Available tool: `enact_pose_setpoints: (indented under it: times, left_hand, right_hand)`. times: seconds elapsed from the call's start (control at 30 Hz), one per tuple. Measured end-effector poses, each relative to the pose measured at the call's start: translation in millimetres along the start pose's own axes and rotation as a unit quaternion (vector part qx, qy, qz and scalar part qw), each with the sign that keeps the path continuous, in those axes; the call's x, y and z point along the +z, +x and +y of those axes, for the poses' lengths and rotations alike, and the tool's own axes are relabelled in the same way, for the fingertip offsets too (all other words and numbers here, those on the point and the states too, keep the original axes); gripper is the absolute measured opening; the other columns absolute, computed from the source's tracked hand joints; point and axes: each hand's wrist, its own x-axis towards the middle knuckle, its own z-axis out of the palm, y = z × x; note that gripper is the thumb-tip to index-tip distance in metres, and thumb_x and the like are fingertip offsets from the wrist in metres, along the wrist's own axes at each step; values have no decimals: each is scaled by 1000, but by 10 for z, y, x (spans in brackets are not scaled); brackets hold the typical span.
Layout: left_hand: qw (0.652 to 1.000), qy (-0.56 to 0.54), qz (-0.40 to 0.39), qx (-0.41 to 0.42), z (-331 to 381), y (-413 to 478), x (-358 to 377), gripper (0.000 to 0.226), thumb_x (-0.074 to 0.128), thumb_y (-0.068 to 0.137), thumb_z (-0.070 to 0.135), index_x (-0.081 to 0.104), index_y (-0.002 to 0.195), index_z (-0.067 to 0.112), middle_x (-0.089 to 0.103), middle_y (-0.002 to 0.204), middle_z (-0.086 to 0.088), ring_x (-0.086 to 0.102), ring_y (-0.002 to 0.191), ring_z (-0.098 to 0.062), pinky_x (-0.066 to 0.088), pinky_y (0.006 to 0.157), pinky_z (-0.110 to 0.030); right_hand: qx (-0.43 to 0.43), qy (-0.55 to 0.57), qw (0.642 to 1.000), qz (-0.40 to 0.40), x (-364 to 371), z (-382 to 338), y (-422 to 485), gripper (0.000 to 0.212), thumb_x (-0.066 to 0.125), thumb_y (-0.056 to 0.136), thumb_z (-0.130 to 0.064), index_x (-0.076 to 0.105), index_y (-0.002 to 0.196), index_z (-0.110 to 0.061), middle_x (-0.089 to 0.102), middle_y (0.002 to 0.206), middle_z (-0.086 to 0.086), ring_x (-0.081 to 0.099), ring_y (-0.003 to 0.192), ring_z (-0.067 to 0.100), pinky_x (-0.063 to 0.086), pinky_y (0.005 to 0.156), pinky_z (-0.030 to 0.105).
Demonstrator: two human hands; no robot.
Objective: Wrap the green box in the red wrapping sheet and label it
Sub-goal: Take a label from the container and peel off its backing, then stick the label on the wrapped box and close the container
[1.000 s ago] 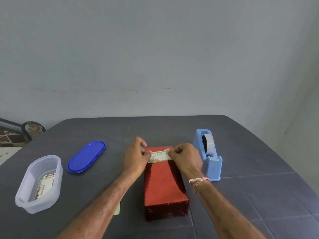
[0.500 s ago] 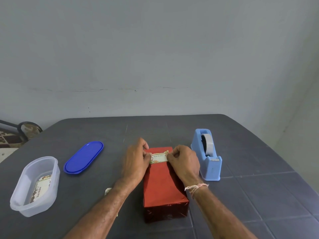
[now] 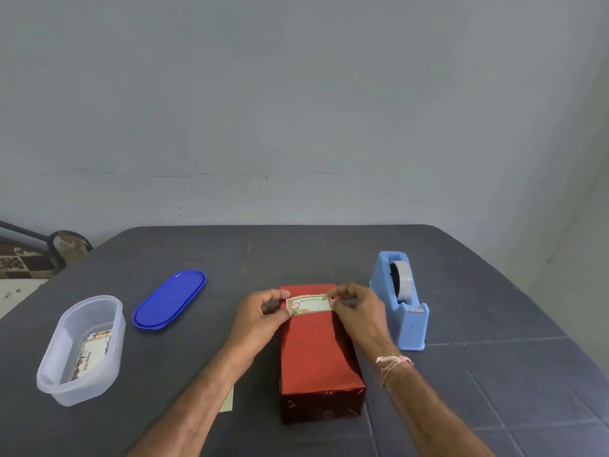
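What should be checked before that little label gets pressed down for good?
1. Wrapping covers the box: ok. The red paper-wrapped box shows no green on its visible faces.
2. Label placement: ok. The cream printed paper label lies across the top near the far end, roughly parallel to the edge.
3. Grip: ok. The left hand pinches the label's left end and the right hand pinches its right end.
4. Label stuck flat: cannot tell.
5. Tape at hand: ok. The light blue plastic tape dispenser stands just right of the box.
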Motion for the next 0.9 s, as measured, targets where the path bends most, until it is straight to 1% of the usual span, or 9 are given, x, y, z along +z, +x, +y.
enact_pose_setpoints:
  times: [0.1,0.17,0.23,0.33,0.5,0.6,0.7,0.77,0.9]
  left_hand:
    - [999,-30,-19,-21,39,-59,-34,36,74,92,11,68,125,23,74,110,5,73,91,-5,55,69,-15]
    - [999,-24,-16,-20,77,-114,-73,39,75,92,13,65,128,23,67,111,14,70,92,-3,54,68,-14]
    - [1000,-1,7,-8,97,-178,-190,45,78,90,17,61,131,26,60,120,13,65,100,-2,55,75,-18]
    - [998,22,64,8,165,-279,-530,44,77,90,21,62,130,26,61,127,9,65,100,-4,58,78,-26]
    - [956,115,255,89,160,-443,-1654,35,78,88,23,66,121,24,69,119,6,66,104,-14,52,93,-32]
    - [901,239,362,-25,-100,-558,-2384,52,74,88,41,59,133,20,63,134,-6,59,122,-27,49,102,-45]
    - [899,248,311,-185,-402,-714,-2737,75,71,87,57,49,145,15,54,146,-12,56,128,-32,49,103,-46]
    - [918,196,268,-219,-533,-788,-2791,65,69,90,55,56,138,14,61,138,-8,62,119,-26,50,95,-38]
    - [927,164,276,-193,-629,-733,-2803,25,71,91,44,68,95,20,73,96,4,69,83,-12,60,78,-39]
  right_hand:
    - [6,-2,1000,-19,-38,-75,-6,19,71,88,-8,76,89,-27,74,93,-9,73,88,8,57,69,15]
    - [1,-78,997,-3,-25,-154,-3,18,72,88,-13,74,96,-29,69,109,-4,68,98,12,59,81,26]
    - [-45,-173,984,18,47,-322,-72,25,72,89,-21,70,113,-29,57,123,0,55,114,17,49,91,27]
    - [-140,-154,978,22,314,-700,-228,35,72,89,-29,66,123,-24,52,124,-1,49,116,17,38,89,24]
    - [-61,-102,979,-163,1303,-1243,-234,57,74,85,-50,61,127,-15,61,129,6,59,119,22,46,101,30]
    - [25,-127,968,-217,1917,-1438,-167,89,70,81,-66,47,140,-3,55,141,13,50,132,31,43,107,36]
    - [93,-194,961,-173,2440,-1549,-89,112,62,70,-85,38,146,-6,43,147,16,38,138,34,33,111,48]
    - [117,-232,955,-146,2740,-1583,-43,124,57,63,-93,36,148,-5,40,145,15,35,136,33,31,108,48]
    - [104,-303,938,-132,3022,-1502,2,129,65,55,-93,37,146,-6,37,139,11,35,132,30,33,102,42]
